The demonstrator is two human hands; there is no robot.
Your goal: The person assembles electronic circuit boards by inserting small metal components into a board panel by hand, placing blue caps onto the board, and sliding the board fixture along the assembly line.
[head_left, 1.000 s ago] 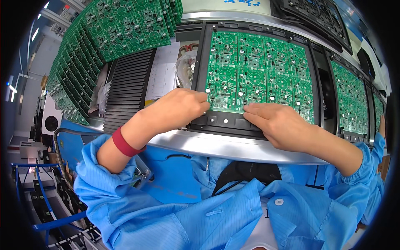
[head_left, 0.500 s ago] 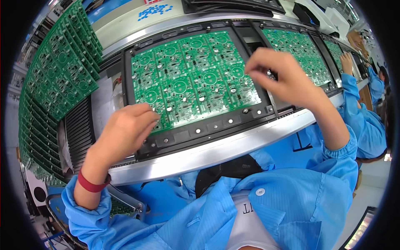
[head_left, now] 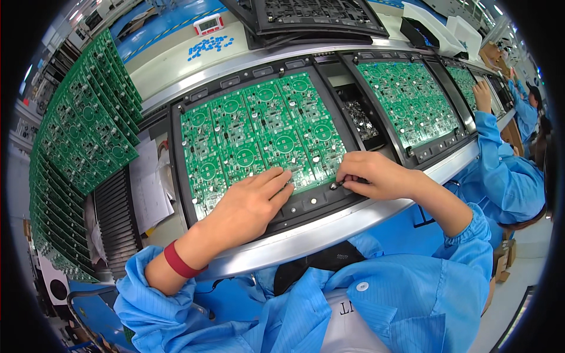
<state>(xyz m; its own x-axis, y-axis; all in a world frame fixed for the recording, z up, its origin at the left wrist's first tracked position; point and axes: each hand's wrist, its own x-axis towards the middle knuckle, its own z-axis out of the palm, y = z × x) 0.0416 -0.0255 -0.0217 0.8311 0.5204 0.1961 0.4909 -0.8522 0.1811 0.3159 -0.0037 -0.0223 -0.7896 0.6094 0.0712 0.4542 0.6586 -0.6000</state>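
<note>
A green circuit board panel (head_left: 244, 156) with printed circles and small parts lies in a black frame (head_left: 175, 159) in front of me. My left hand (head_left: 253, 203) rests palm down over the panel's near edge, fingers stretched out and holding nothing. At the near right corner of the panel, my right hand (head_left: 374, 175) has its thumb and fingers closed around a small metal knob (head_left: 335, 185) on the frame's near rail. The fingers partly cover that knob.
On the left, several green panels (head_left: 82, 129) stand upright in a black slotted rack (head_left: 113, 206). A second framed panel (head_left: 406, 100) sits to the right, with a bin of small metal parts (head_left: 360, 120) between. Blue pieces (head_left: 209, 46) lie behind. A co-worker's hand (head_left: 482, 96) is farther right.
My left hand has moved right onto the panel's near edge. My right hand has come down and left from above the panel's right side to the knob. The view has shifted.
</note>
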